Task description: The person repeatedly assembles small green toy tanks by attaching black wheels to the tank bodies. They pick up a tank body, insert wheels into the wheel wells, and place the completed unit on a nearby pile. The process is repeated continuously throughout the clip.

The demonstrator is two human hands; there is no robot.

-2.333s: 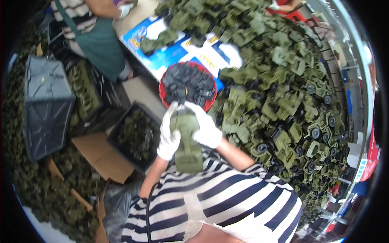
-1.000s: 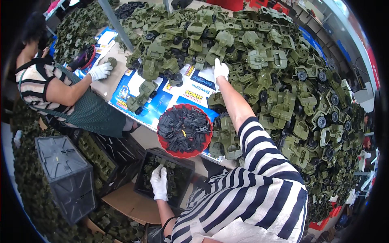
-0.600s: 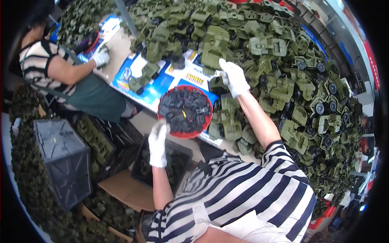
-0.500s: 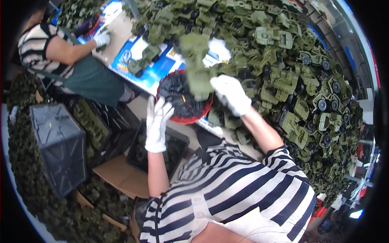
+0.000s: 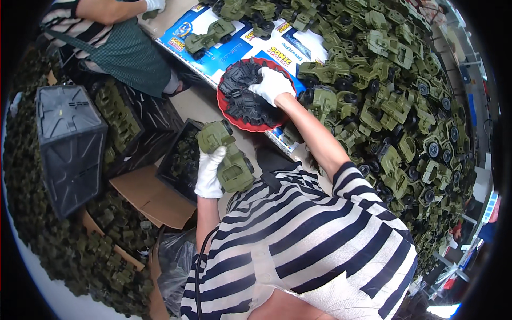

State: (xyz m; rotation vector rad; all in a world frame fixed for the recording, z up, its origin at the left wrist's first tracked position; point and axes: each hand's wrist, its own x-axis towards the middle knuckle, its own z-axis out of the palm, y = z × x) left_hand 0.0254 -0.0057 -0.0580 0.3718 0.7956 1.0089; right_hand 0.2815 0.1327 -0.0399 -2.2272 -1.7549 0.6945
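Both my hands wear white gloves. My left hand (image 5: 210,172) grips an olive-green toy military truck (image 5: 230,160) by its side, held before my body at the table's near edge. My right hand (image 5: 272,85) reaches into a round red basket (image 5: 248,127) with a scalloped rim. Small black plastic parts (image 5: 240,96) are heaped in that basket. The right fingertips are down among the parts, so whether they grip one is hidden. Another green toy truck (image 5: 210,38) rests on the blue and white printed sheet (image 5: 234,50) beyond the basket.
A big pile of green toy trucks (image 5: 384,101) covers the table on the right. To the left are a dark grey crate (image 5: 72,154), an open black bin (image 5: 178,160) and a cardboard flap (image 5: 152,192). A co-worker in a green apron (image 5: 128,64) stands at far left.
The green toy truck has passed from my right hand to my left, which was empty with fingers spread. My right hand has moved into the red basket. The whole view has shifted somewhat.
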